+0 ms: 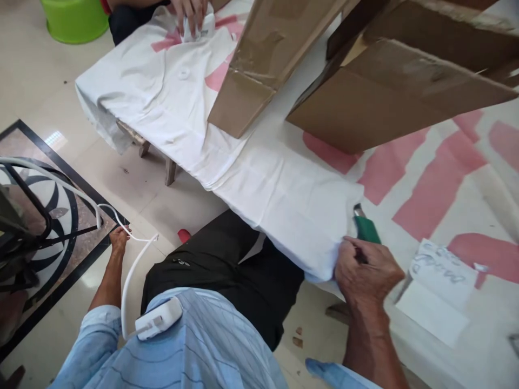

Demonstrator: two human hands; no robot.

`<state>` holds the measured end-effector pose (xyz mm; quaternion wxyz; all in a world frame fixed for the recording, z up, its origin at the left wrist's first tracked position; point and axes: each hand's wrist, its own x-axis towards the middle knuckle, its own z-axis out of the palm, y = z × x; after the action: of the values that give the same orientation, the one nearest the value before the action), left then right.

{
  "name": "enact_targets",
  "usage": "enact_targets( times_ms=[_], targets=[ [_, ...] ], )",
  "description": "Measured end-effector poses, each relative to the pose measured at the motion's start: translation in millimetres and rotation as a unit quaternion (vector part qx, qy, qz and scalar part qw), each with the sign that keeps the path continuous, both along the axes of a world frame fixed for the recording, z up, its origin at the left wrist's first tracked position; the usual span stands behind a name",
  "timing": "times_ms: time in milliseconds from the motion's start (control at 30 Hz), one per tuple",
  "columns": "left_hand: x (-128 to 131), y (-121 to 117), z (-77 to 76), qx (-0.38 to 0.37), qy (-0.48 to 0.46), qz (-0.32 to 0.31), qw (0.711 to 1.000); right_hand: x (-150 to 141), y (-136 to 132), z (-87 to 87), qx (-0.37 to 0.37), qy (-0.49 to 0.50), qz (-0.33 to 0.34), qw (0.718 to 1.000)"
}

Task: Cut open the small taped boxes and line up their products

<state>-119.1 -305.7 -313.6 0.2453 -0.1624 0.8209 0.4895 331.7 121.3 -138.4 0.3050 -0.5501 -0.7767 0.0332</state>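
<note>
My right hand (pixel 367 270) rests at the near edge of the cloth-covered table, its fingers curled closed. A green utility knife (pixel 367 229) juts out from beside the knuckles, metal tip pointing away; the hand appears closed on its rear end, which is hidden. Low on the left, my left hand (pixel 119 236) hangs out over the floor with fingers bent together. A thin white cable (pixel 140 239) passes right by those fingers, and what they hold, if anything, is too small to make out. To the right of my right hand lie white paper slips (pixel 440 286) with handwriting.
Two brown cardboard boxes, one narrow (pixel 243 100) and one with open flaps (pixel 360 108), stand on the white-and-red cloth (pixel 292 200). Across the table, another person's hand (pixel 190 13) holds something white. A green tub (pixel 75 21) and a black-framed object (pixel 30 216) stand on the floor.
</note>
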Motion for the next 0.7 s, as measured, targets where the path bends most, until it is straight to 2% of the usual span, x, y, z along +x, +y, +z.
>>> enact_targets(
  times_ms=[200,467,700],
  targets=[
    [17,-13,-17.1,-0.002,-0.074,0.010,0.997,-4,-2,5.6,-0.007,-0.004,-0.007,1.000],
    [35,-26,-23.7,-0.001,-0.106,0.015,0.994,-8,-9,15.9,-0.012,-0.001,-0.010,1.000],
    [49,-23,-34.0,-0.009,-0.138,0.005,0.990,-3,-10,14.8,-0.050,0.021,-0.032,0.998]
  ],
)
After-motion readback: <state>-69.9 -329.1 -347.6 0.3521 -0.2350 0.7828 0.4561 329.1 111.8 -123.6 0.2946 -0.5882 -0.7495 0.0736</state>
